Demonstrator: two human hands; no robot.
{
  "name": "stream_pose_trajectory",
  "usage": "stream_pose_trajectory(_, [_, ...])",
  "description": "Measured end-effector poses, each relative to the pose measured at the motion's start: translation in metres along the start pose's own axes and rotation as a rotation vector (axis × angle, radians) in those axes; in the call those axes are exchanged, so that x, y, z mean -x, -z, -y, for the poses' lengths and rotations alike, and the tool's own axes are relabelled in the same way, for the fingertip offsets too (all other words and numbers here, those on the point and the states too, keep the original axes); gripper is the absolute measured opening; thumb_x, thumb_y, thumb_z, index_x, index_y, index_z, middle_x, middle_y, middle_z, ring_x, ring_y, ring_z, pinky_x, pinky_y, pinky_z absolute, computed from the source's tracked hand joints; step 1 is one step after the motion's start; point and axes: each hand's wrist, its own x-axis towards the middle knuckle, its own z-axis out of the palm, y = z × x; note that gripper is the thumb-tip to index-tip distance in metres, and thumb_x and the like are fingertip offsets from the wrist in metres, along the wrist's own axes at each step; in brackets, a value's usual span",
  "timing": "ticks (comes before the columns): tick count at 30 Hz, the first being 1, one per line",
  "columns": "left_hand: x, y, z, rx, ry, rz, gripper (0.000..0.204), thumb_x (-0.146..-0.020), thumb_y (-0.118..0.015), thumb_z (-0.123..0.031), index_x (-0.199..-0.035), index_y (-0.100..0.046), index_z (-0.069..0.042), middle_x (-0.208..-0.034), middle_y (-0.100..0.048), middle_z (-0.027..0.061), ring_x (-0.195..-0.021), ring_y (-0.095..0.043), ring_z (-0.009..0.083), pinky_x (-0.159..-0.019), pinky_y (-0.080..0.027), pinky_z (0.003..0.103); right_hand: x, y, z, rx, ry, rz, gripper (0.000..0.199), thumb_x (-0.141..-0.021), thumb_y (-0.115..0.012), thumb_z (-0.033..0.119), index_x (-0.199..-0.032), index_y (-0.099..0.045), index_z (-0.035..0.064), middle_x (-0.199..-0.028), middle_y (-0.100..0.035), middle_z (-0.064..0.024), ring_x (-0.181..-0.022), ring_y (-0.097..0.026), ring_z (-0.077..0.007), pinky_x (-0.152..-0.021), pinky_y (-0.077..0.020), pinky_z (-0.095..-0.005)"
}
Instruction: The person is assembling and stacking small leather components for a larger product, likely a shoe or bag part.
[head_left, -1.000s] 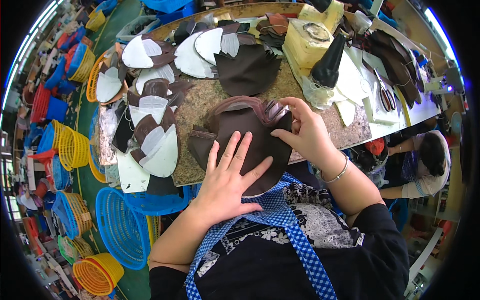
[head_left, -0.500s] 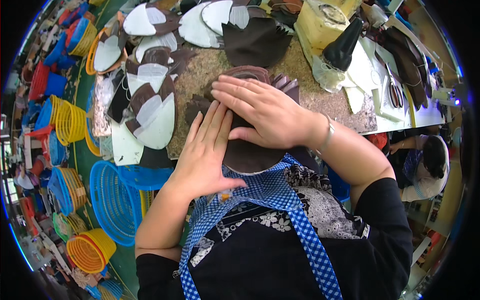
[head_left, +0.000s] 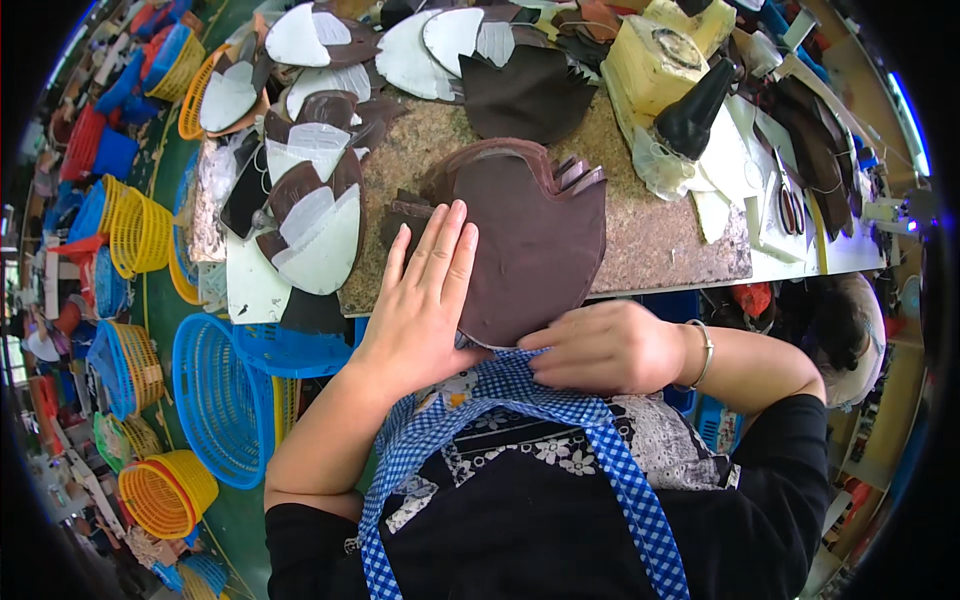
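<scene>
Speckled stone bench (head_left: 660,235) fills the upper middle, its near edge running just under the work, and it's crowded: white-and-brown cut pieces (head_left: 310,215) piled at nine o'clock, a yellow container (head_left: 650,65) and black cone (head_left: 695,110) at one o'clock. Bare stone shows only at three o'clock of the work. Blue basket (head_left: 225,400) and yellow baskets (head_left: 135,230) pack the floor on the left. Dead centre, the dark brown leather stack (head_left: 530,240) overhangs the near edge at six o'clock. Left hand (head_left: 425,300) lies flat on its left part, fingers straight and spread, gripping nothing. Right hand (head_left: 600,345) sits below the edge at five o'clock, fingers curled at the overhanging lip; whether they pinch it, I cannot tell.
</scene>
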Motion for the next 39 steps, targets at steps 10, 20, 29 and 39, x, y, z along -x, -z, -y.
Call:
stream_pose_trajectory(10, [0.004, 0.0, 0.011, 0.118, -0.08, -0.115, 0.122, -0.057, -0.084, -0.052, -0.148, -0.022, 0.0, -0.155, -0.017, 0.0244, -0.144, -0.018, 0.0401, -0.115, -0.016, 0.055, 0.004, 0.003, -0.014, 0.381, -0.529, -0.321, 0.102, -0.084, -0.038, 0.075, -0.142, -0.033, -0.0089, -0.149, -0.028, -0.031, -0.142, -0.024, -0.0425, -0.115, -0.0136, -0.0493])
stream_pose_trajectory(20, [0.078, -0.04, 0.125, 0.014, 0.428, -0.525, 0.041, -0.086, -0.067, -0.014, -0.121, -0.056, 0.005, -0.117, -0.06, 0.0225, -0.104, -0.06, 0.0373, -0.089, -0.048, 0.041, -0.019, 0.061, -0.096, -0.122, -0.793, -0.997, 0.018, -0.088, -0.065, 0.009, -0.104, -0.065, 0.0001, -0.098, -0.066, -0.0087, -0.087, -0.063, -0.0131, -0.073, -0.0497, -0.0251])
stream_pose_trajectory(29, [0.03, 0.06, 0.011, -0.257, 0.028, -1.132, 0.024, -0.091, -0.055, 0.002, -0.114, -0.058, 0.008, -0.1, -0.064, 0.0196, -0.091, -0.062, 0.0312, -0.081, -0.05, 0.036, -0.017, 0.047, -0.213, 0.423, -0.605, -0.491, 0.025, -0.071, -0.078, 0.02, -0.089, -0.065, 0.0075, -0.086, -0.06, -0.0087, -0.084, -0.061, -0.029, -0.074, -0.0501, -0.0386])
stream_pose_trajectory(39, [-0.02, -0.006, -0.042, 0.26, -0.241, -0.171, 0.052, -0.076, -0.076, -0.036, -0.109, -0.062, 0.002, -0.108, -0.056, 0.0134, -0.095, -0.059, 0.0293, -0.083, -0.05, 0.036, -0.021, 0.052, -0.201, 0.306, -0.913, -0.451, 0.025, -0.073, -0.079, 0.028, -0.081, -0.068, 0.0071, -0.079, -0.067, -0.0079, -0.072, -0.064, -0.0242, -0.067, -0.0503, -0.035])
